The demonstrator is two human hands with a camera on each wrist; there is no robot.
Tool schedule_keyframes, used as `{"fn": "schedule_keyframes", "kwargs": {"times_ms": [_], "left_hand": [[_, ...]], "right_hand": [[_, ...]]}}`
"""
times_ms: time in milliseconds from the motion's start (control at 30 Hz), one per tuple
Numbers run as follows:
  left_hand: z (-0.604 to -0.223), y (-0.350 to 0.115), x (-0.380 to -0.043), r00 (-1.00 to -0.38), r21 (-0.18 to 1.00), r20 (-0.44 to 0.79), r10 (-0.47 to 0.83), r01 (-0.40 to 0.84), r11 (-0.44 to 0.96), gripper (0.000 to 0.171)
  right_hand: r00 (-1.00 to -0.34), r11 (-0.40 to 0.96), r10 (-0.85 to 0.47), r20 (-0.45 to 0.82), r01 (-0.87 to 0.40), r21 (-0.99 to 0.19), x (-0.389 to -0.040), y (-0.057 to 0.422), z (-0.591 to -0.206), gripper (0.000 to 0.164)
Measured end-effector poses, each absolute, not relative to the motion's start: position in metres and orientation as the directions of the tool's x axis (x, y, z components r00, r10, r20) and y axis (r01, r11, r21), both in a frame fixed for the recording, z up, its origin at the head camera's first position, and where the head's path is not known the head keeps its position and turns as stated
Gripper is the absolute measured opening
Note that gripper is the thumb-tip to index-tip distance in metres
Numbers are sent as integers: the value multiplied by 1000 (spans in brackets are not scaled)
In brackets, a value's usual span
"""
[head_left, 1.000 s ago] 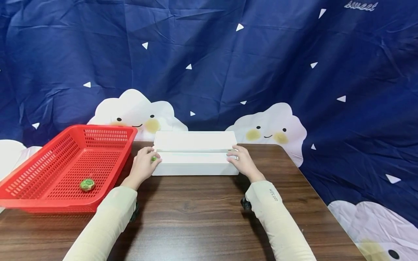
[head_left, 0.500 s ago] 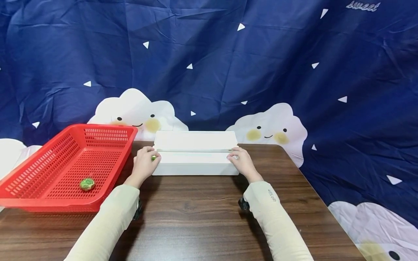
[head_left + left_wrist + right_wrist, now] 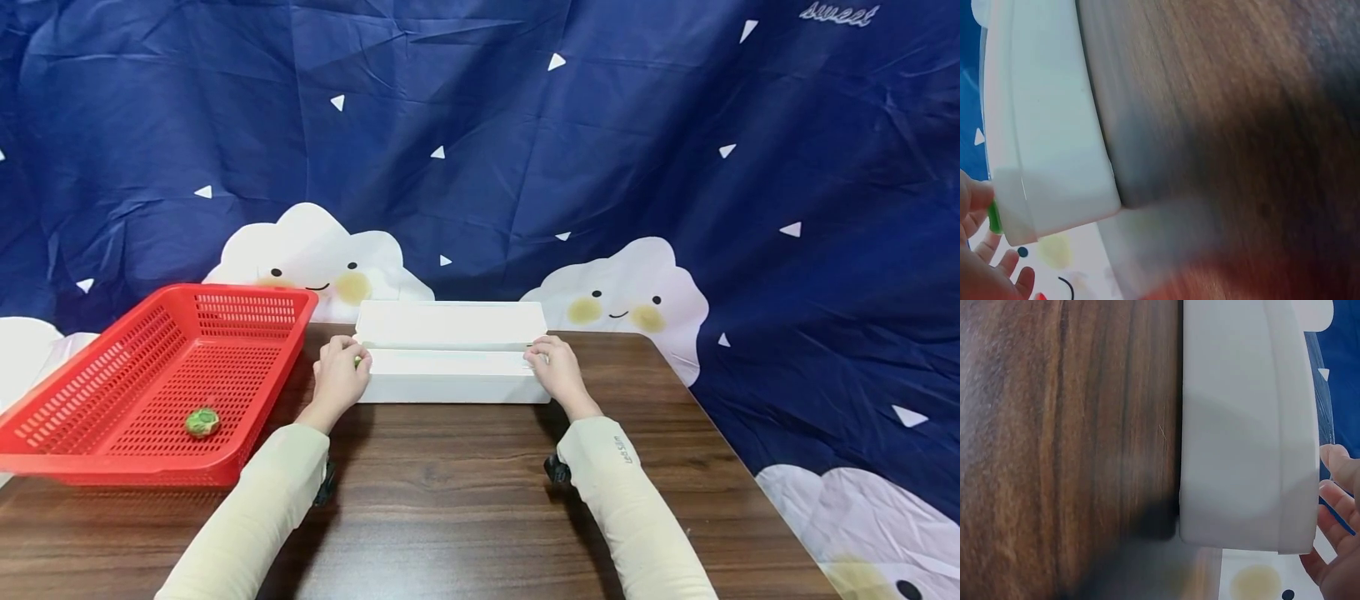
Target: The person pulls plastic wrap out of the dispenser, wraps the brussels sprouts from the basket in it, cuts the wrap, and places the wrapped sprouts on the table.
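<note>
At the back of the table stands a long white box (image 3: 450, 390), apparently a plastic wrap dispenser, with its lid (image 3: 450, 322) raised. My left hand (image 3: 341, 375) is at the box's left end, thumb and forefinger close together. A small green piece (image 3: 994, 217) shows beside that thumb. Over at the right end, my right hand (image 3: 558, 375) brings thumb and forefinger together. A thin clear sheet, seemingly plastic wrap (image 3: 1324, 403), runs along the box's far side to the right thumb. Both hands appear to pinch this sheet; the box partly hides the contact.
A red perforated basket (image 3: 281, 375) stands on the left of the brown wooden table (image 3: 435, 492), holding a small green leafy ball (image 3: 202, 422), perhaps a Brussels sprout. Behind hangs a blue cloth (image 3: 480, 117) with printed clouds. The table's right edge slants away.
My right thumb and forefinger have drawn together from a looser spread. The left hand has shifted very slightly right. Box and basket stay where they were on the table.
</note>
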State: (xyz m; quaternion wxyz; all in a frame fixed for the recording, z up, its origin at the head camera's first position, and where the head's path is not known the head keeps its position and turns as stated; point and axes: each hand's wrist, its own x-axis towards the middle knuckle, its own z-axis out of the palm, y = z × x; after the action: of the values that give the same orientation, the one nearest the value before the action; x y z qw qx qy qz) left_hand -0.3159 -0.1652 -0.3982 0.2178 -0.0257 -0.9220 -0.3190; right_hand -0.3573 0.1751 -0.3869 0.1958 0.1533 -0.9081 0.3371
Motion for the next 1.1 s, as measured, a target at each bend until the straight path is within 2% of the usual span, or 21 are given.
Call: {"fn": "schedule_keyframes", "kwargs": {"times_ms": [233,433,700,1100], "left_hand": [[-398,-164,-320,-911,605,392,-125,153,781,14],[-393,-163,-322,-926,600,358,-117,132,789,17],[-385,-164,-325,-936,587,334,-106,119,801,17],[-379,-166,-328,-925,586,360,-119,126,800,18]], "right_hand": [[-901,755,-67,429,-327,-568,-359,173,-386,15],[-885,737,-56,463,-349,-579,-359,172,-383,15],[-902,736,-41,430,-318,-597,-361,171,-382,15],[-895,724,37,445,-282,-629,-362,164,-368,13]]}}
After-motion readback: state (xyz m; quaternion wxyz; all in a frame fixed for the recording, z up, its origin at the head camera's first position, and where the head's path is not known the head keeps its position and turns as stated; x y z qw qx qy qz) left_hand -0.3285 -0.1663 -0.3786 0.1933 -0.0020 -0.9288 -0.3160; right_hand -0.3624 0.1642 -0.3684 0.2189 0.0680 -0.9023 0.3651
